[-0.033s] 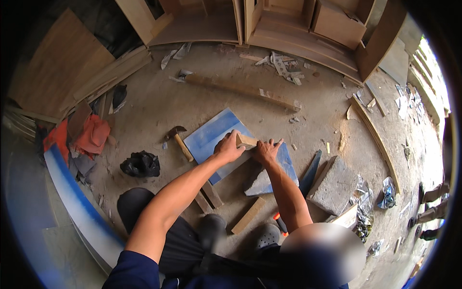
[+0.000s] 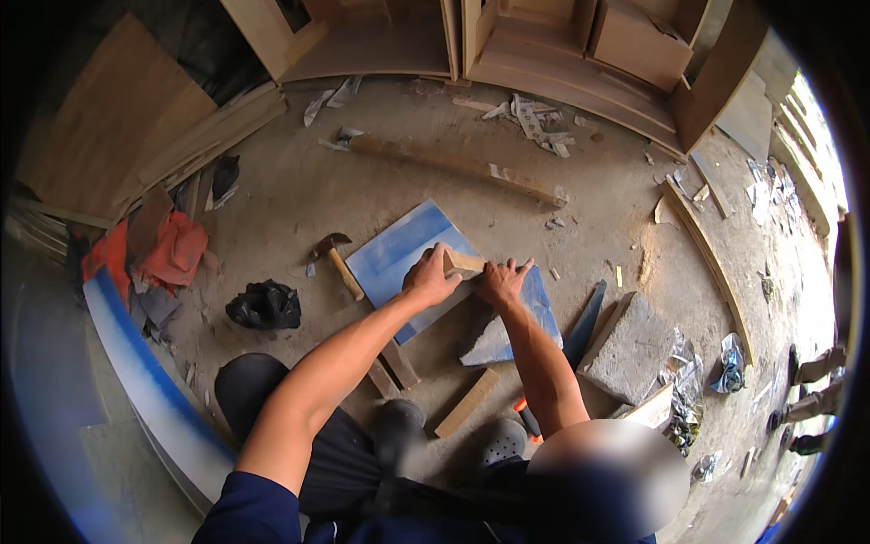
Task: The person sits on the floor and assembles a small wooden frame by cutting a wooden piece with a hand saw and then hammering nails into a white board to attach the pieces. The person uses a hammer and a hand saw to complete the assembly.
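Observation:
My left hand (image 2: 430,278) is closed around one end of a short wooden block (image 2: 462,262). At the block's other end, my right hand (image 2: 501,282) grips with its thumb and fingers; its fingertips are partly hidden. The block is over a blue-painted board (image 2: 390,263) on the ground. Under my right forearm is a blue-and-white slab or chunk (image 2: 490,341), whose kind I cannot make out. Left of the board lies a hammer (image 2: 343,270) with a wooden handle.
A black plastic bag (image 2: 264,307) sits to the left. Near my shoes are wood strips (image 2: 468,403) and an orange-and-black-handled tool (image 2: 526,420). A concrete block (image 2: 623,349) stands at the right. A long beam (image 2: 453,170) and wooden cabinets (image 2: 571,77) are farther off; a person's legs (image 2: 811,399) show far right.

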Demonstrator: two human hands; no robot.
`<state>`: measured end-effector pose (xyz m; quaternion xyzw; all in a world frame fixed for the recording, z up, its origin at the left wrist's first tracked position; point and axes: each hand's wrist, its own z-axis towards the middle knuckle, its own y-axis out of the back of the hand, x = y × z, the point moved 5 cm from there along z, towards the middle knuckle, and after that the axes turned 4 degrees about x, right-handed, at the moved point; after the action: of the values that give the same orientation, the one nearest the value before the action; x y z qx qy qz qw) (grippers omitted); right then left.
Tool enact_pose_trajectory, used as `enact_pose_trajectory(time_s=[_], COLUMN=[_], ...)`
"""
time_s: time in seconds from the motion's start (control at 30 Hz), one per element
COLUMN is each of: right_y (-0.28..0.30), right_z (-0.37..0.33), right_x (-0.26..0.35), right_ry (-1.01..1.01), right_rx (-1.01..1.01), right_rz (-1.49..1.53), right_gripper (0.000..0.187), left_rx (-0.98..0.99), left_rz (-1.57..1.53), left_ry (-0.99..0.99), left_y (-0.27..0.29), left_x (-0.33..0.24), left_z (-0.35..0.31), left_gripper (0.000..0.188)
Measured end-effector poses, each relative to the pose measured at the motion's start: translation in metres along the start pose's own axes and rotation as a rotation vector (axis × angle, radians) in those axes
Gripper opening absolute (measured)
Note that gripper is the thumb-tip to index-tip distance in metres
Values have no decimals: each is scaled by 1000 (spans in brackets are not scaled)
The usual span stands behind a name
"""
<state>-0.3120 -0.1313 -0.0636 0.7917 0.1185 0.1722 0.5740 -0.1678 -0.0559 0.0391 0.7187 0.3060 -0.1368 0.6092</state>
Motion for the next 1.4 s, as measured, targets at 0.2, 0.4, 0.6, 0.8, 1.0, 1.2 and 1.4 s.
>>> enact_pose_trajectory(time_s=[0.2, 0.4, 0.6, 0.8, 1.0, 1.2, 1.4], right_y=[-6, -12, -9, -12, 8, 32, 32], right_z=[2, 10, 10, 18, 27, 45, 43], right_x=[-2, 4, 4, -5, -5, -14, -37], right_ry=[20, 7, -6, 21, 82, 3, -269], right_rx=[20, 54, 242, 265, 319, 166, 73], right_rz=[-33, -69, -85, -41, 517, 1270, 1600], right_gripper=[44, 32, 34, 48, 70, 59, 47], left_rx=[-201, -262, -101, -70, -110, -190, -240], left_rz=[-117, -134, -110, -152, -247, -332, -275], left_ry=[76, 233, 407, 418, 360, 256, 3], left_y=[-30, -50, -69, -94, -78, -46, -36], left_x=[11, 65, 94, 105, 100, 97, 102], left_z=[-33, -55, -72, -76, -82, -78, -86], left_gripper=[55, 57, 59, 58, 55, 58, 55])
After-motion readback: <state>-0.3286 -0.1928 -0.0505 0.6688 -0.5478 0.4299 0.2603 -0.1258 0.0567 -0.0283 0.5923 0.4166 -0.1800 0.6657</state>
